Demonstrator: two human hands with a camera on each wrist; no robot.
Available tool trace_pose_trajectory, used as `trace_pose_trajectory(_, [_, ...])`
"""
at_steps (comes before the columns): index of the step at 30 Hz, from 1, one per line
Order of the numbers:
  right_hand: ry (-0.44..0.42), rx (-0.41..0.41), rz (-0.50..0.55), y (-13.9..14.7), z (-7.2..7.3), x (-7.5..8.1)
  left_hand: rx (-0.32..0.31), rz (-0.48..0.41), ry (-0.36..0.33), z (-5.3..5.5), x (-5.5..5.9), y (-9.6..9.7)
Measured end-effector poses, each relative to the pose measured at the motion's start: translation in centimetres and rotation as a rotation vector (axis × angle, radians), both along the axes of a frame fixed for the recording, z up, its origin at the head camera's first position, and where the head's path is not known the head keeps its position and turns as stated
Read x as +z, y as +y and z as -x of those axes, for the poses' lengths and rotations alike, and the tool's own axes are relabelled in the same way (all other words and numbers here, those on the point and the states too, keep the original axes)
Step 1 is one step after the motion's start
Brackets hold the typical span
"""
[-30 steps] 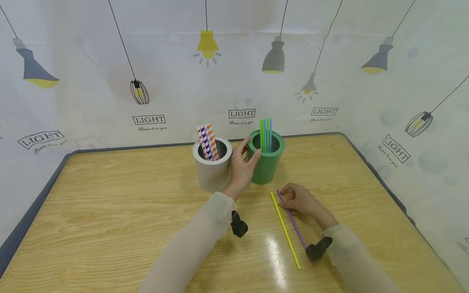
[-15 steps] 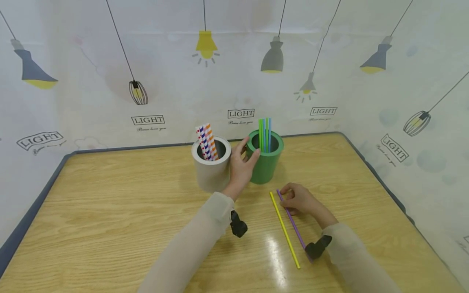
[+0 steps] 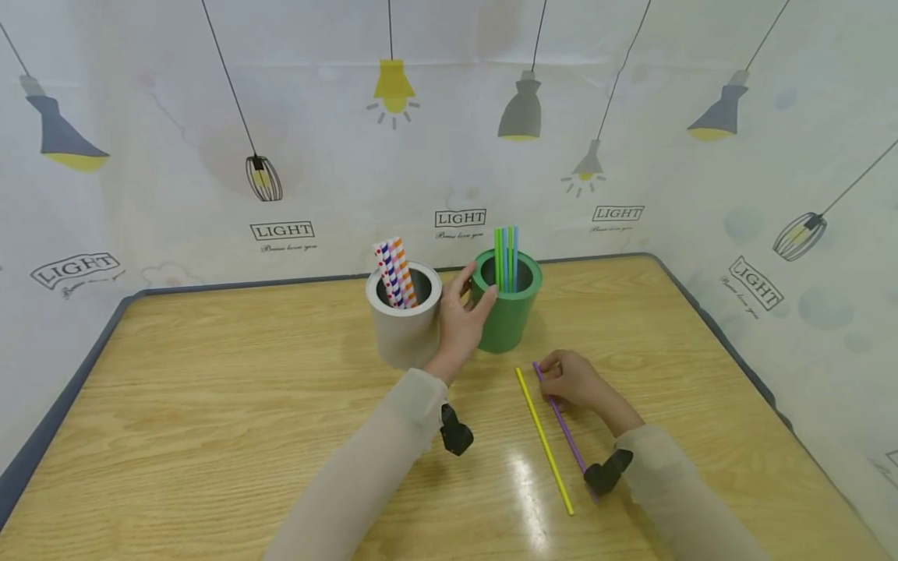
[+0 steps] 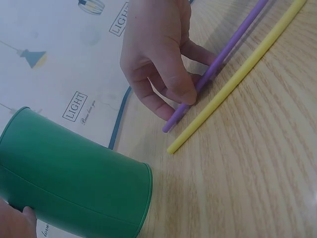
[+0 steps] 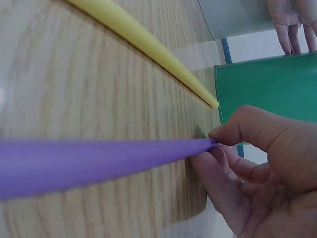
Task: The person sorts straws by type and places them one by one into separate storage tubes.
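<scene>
In the head view, my left hand [image 3: 461,323] is between the two cups, its spread fingers and thumb touching the left side of the green cup [image 3: 508,319]. Green and blue straws [image 3: 506,257] stand upright in that cup. To the right, my right hand [image 3: 575,382] pinches a purple straw [image 3: 567,432] near its far end, between thumb and fingers, as the right wrist view also shows. A yellow straw [image 3: 544,440] lies on the table just left of the purple one, roughly alongside it. The purple straw's near end is partly hidden behind the wrist camera.
A white cup [image 3: 403,335] left of my left hand holds several patterned straws [image 3: 397,273]. Both cups stand toward the back of the wooden table [image 3: 231,397]. Behind it hangs a wall cloth [image 3: 316,117] printed with lamps.
My right hand's thumb and fingers have drawn together on the purple straw, whose far end has shifted very slightly right. The left hand stays against the green cup.
</scene>
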State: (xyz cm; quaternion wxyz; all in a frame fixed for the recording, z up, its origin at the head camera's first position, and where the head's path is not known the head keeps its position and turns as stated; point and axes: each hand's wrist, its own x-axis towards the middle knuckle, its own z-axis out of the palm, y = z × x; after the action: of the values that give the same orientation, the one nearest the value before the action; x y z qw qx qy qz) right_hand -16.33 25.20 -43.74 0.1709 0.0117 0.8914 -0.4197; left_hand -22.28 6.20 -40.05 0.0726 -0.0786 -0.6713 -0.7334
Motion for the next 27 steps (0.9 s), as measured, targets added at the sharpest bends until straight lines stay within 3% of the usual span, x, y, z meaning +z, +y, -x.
trace_pose_trajectory(16, [0.036,0.066,0.042,0.8,0.3,0.6,0.016,0.045,-0.005,-0.2,0.0,0.0])
trace_pose_trajectory(27, [0.082,0.016,0.099,1.9,1.8,3.2,0.011,0.018,0.011,0.0,-0.1,0.0])
